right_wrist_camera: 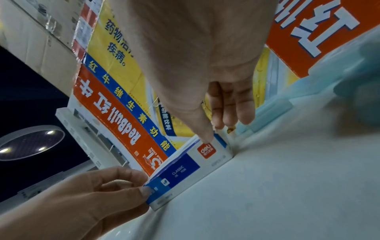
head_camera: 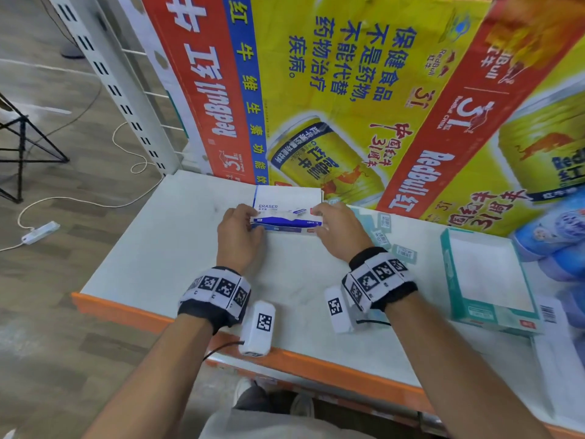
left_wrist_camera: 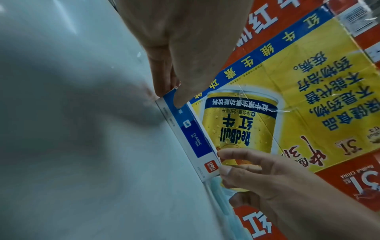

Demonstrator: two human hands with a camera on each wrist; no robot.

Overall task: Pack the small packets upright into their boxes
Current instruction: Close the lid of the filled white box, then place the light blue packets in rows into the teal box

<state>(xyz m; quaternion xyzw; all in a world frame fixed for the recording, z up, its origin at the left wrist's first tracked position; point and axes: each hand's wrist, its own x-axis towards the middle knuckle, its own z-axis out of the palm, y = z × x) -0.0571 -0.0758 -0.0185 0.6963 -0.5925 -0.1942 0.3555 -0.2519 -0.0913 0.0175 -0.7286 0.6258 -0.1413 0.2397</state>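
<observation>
A white and blue eraser box (head_camera: 286,217) lies on the white shelf top (head_camera: 177,248), its lid flap standing up at the back. My left hand (head_camera: 253,224) pinches its left end, thumb on the front face (left_wrist_camera: 180,92). My right hand (head_camera: 319,221) pinches the right end beside the red logo (right_wrist_camera: 206,151), thumb in front and fingers (right_wrist_camera: 242,110) behind. Small white and blue packets seem to show inside the box, though they are blurred. Small teal packets (head_camera: 403,253) lie flat on the shelf to the right of my right hand.
An open teal box (head_camera: 487,280) with a white inside lies at the right. Large Red Bull cartons (head_camera: 332,90) stand close behind the eraser box. Blue wrapped packs (head_camera: 557,229) sit at the far right. The shelf's orange front edge (head_camera: 133,312) runs below my wrists.
</observation>
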